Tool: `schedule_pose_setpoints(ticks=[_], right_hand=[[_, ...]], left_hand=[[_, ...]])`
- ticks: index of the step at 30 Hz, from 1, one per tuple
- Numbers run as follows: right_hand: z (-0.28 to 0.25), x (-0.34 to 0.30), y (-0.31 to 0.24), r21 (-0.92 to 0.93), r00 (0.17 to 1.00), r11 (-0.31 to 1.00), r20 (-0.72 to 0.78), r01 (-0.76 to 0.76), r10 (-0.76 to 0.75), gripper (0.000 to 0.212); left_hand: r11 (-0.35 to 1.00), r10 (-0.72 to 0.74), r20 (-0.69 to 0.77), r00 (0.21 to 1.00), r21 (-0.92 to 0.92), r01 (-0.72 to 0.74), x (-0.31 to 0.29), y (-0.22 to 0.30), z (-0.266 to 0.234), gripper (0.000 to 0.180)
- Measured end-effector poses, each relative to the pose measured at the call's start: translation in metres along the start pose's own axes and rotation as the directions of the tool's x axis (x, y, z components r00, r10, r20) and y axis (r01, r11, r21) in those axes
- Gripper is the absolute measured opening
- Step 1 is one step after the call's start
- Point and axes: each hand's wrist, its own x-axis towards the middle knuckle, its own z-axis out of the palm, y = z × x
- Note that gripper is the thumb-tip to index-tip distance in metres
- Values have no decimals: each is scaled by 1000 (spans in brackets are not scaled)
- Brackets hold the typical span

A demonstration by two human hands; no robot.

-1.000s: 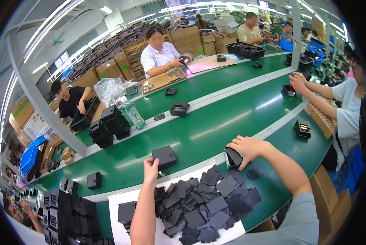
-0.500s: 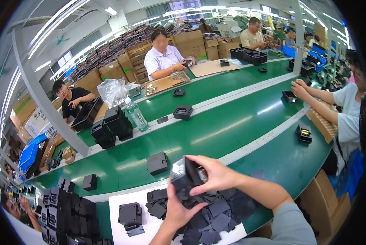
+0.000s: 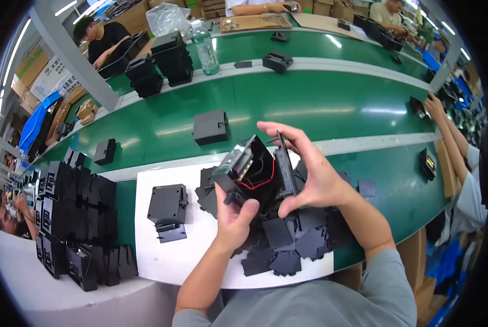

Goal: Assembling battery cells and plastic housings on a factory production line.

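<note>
My left hand (image 3: 233, 222) grips a black plastic box housing (image 3: 263, 173) from below, its thumb against the lower front. The housing stands open on its right side, showing thin red wires inside, and has a shiny panel on its upper left face. In my right hand (image 3: 316, 177), between fingers and thumb, is a flat black cover (image 3: 285, 166), held upright just right of the housing. Beneath both hands spreads a pile of thin black plates (image 3: 279, 234) on a white board (image 3: 151, 259). Left of the pile lies a closed black box (image 3: 166, 204) with a small plate below it.
Stacked black boxes (image 3: 76, 196) fill the left side. On the green bench (image 3: 309, 103) stand another black box (image 3: 210, 127), a smaller one (image 3: 105, 151), a clear bottle (image 3: 205, 49) and stacked trays (image 3: 170, 60). Co-workers sit across and at the right, where a person's arms (image 3: 453, 136) reach in.
The view has tipped downward. The cover in my right hand has come apart from the housing, baring its red wires. My left hand still holds the housing.
</note>
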Motion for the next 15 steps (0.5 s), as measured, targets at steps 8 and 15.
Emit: schedule_pose_setpoints(ticks=[8,15], right_hand=[[32,2,4,209,995,975,-47,-74,86,110],[38,-6,14,357,966,918,-120,-175,230,108]], left_hand=[[987,91,-26,996,135,-87,2,19,5,77],[984,92,53,994,149,-99,4,15,9,78]])
